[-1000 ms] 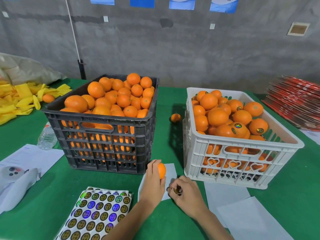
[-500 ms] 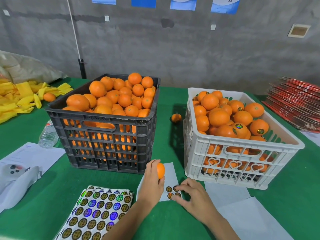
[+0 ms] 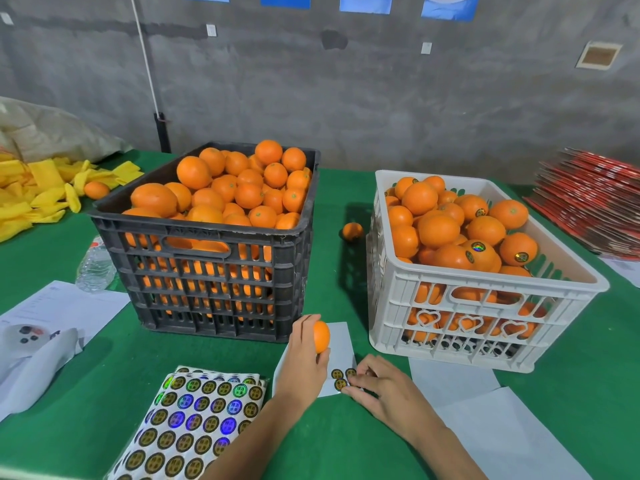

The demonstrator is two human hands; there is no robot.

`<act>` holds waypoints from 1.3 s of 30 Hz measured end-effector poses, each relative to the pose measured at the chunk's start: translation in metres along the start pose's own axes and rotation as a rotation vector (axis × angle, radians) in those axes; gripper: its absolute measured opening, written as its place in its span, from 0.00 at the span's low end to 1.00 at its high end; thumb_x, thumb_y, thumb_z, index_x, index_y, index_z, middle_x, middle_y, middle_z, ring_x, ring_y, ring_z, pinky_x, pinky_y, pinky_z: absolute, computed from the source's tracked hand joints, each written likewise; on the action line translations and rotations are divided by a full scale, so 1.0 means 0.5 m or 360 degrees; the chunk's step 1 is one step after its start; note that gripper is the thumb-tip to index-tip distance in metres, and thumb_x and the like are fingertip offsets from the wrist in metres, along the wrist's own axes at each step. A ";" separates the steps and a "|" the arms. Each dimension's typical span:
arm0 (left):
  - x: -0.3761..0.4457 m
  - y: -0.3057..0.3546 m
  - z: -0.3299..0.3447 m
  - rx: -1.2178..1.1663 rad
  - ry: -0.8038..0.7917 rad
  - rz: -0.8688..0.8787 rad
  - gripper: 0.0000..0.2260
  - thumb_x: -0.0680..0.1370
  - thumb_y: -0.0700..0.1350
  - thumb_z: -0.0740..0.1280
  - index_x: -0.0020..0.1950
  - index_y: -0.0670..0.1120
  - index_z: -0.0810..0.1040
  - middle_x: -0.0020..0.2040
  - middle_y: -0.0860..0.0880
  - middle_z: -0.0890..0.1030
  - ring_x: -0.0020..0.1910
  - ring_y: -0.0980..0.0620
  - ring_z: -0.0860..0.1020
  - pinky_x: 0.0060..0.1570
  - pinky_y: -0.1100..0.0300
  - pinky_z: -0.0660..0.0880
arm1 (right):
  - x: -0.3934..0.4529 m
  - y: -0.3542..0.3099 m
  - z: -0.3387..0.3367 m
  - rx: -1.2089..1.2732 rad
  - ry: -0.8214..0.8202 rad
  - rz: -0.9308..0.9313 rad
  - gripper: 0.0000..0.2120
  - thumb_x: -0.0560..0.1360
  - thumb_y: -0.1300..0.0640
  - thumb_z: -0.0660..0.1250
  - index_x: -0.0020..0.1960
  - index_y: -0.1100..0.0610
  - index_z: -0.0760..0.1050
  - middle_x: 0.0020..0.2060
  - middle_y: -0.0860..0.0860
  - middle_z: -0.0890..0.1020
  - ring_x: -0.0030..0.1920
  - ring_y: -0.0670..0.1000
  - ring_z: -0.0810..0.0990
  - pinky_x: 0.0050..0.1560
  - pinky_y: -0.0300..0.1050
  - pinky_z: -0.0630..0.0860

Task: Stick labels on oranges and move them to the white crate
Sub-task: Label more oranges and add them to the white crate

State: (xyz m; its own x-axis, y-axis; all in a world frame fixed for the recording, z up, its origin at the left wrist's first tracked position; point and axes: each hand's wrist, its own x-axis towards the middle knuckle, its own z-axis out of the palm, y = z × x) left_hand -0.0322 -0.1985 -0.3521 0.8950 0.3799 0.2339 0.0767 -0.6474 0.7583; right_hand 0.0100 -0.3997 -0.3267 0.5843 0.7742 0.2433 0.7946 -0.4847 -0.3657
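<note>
Orange (image 3: pixel 321 336) held upright in left hand (image 3: pixel 304 362), fingers wrapped behind, thumb pressed under the lower edge; raised just above the green worktop (image 3: pixel 104 368), in front of the black crate (image 3: pixel 211 275). Left grip closed round the fruit, most of its right face showing. Right hand (image 3: pixel 381 389) just beside and below, fingers curled down onto a small white backing sheet (image 3: pixel 341 344), fingertips at the few round labels (image 3: pixel 337 374) left there; whether one is already pinched, cannot tell. Orange close above those labels, apart from the right grip.

Black crate heaped with unlabelled oranges, left of centre. White crate (image 3: pixel 485 306) to the right, also heaped, several fruits near the top bearing shiny round stickers. Single loose orange (image 3: pixel 352 231) on the worktop between both crates, further back. Full label sheet (image 3: pixel 194 420) lying near the left forearm, rows of gold and holographic dots. Blank white papers (image 3: pixel 485 420) under and right of the right forearm. Yellow foam nets (image 3: pixel 38 192) piled at far left, red flat cartons (image 3: pixel 595 206) stacked at far right.
</note>
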 end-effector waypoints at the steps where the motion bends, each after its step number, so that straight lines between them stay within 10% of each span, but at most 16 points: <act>1: 0.000 0.001 0.000 -0.0002 -0.0002 -0.0004 0.28 0.81 0.44 0.69 0.77 0.52 0.61 0.75 0.55 0.62 0.71 0.51 0.70 0.69 0.52 0.72 | -0.001 -0.001 -0.002 0.0015 0.0004 -0.0003 0.20 0.80 0.41 0.64 0.60 0.54 0.84 0.48 0.45 0.76 0.47 0.44 0.73 0.48 0.40 0.73; 14: -0.001 0.004 -0.004 -0.0022 -0.0027 -0.0074 0.28 0.81 0.46 0.69 0.77 0.55 0.60 0.75 0.58 0.60 0.69 0.52 0.72 0.66 0.55 0.73 | 0.001 -0.006 0.015 0.0554 0.0322 0.0387 0.07 0.79 0.52 0.70 0.45 0.50 0.86 0.41 0.42 0.77 0.44 0.46 0.78 0.47 0.44 0.76; 19: 0.017 0.056 -0.028 -0.0286 0.0033 -0.0036 0.28 0.80 0.47 0.72 0.73 0.63 0.62 0.72 0.59 0.65 0.59 0.73 0.71 0.53 0.79 0.68 | 0.067 -0.054 -0.022 0.0100 0.0784 0.0374 0.04 0.79 0.58 0.71 0.49 0.56 0.84 0.44 0.45 0.75 0.39 0.44 0.77 0.38 0.41 0.76; 27: 0.078 0.203 -0.125 -0.0395 0.0285 0.0184 0.30 0.78 0.44 0.73 0.76 0.58 0.65 0.70 0.59 0.71 0.68 0.58 0.72 0.67 0.58 0.71 | 0.191 -0.125 -0.165 -0.0520 0.1094 0.0114 0.12 0.74 0.59 0.76 0.56 0.57 0.82 0.51 0.54 0.80 0.37 0.54 0.81 0.27 0.45 0.79; 33: 0.158 0.305 -0.157 -0.0234 0.0414 0.0433 0.30 0.80 0.39 0.67 0.79 0.56 0.60 0.74 0.58 0.66 0.64 0.70 0.64 0.55 0.84 0.60 | 0.212 -0.144 -0.284 -0.0212 0.1144 0.0122 0.20 0.83 0.43 0.59 0.65 0.53 0.80 0.62 0.47 0.81 0.54 0.47 0.82 0.40 0.41 0.82; 39: 0.240 0.431 -0.159 -0.0386 -0.0153 0.0779 0.39 0.76 0.38 0.65 0.80 0.62 0.52 0.76 0.63 0.60 0.71 0.69 0.65 0.68 0.68 0.67 | 0.233 -0.088 -0.417 0.0074 0.1291 0.0384 0.27 0.76 0.42 0.72 0.69 0.55 0.75 0.59 0.53 0.83 0.56 0.53 0.82 0.54 0.47 0.80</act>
State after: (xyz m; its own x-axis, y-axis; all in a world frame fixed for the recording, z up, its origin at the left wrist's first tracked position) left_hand 0.0568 -0.2401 -0.1124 0.8375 0.0034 0.5464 -0.4517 -0.5583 0.6959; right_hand 0.0775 -0.3732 -0.0951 0.6885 0.1117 0.7166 0.6359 -0.5682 -0.5224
